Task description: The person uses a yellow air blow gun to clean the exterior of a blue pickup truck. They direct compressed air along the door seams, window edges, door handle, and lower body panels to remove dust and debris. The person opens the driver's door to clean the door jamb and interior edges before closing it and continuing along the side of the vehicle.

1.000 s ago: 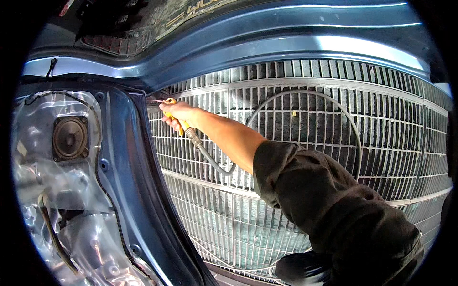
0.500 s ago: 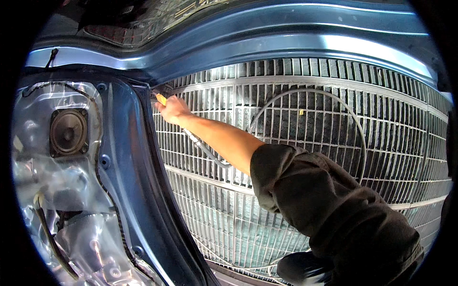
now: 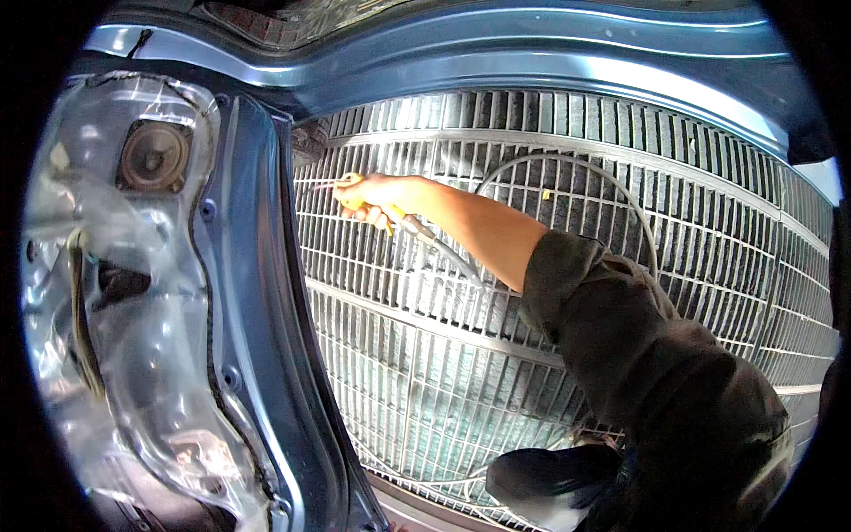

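Note:
My right hand [image 3: 377, 197] reaches out from the lower right on a dark-sleeved arm and is closed around a yellow-handled tool [image 3: 355, 193]. The tool's thin metal tip points left toward the edge of a blue car door [image 3: 253, 266]. A grey hose [image 3: 567, 168] runs back from the tool and loops in an arc over the metal grating [image 3: 425, 390]. The hand hovers just right of the door's frame, below its upper corner. My left hand is out of sight.
The door's inner side is stripped, with a crinkled clear plastic sheet [image 3: 133, 355], a round speaker [image 3: 152, 158] and loose wiring. A blue body panel [image 3: 532, 53] curves across the top. A dark shoe [image 3: 550, 479] rests on the grating at the bottom.
My right hand with the tool was up at the door frame's upper corner; it now sits slightly lower and farther right of the frame. The view has shifted, too.

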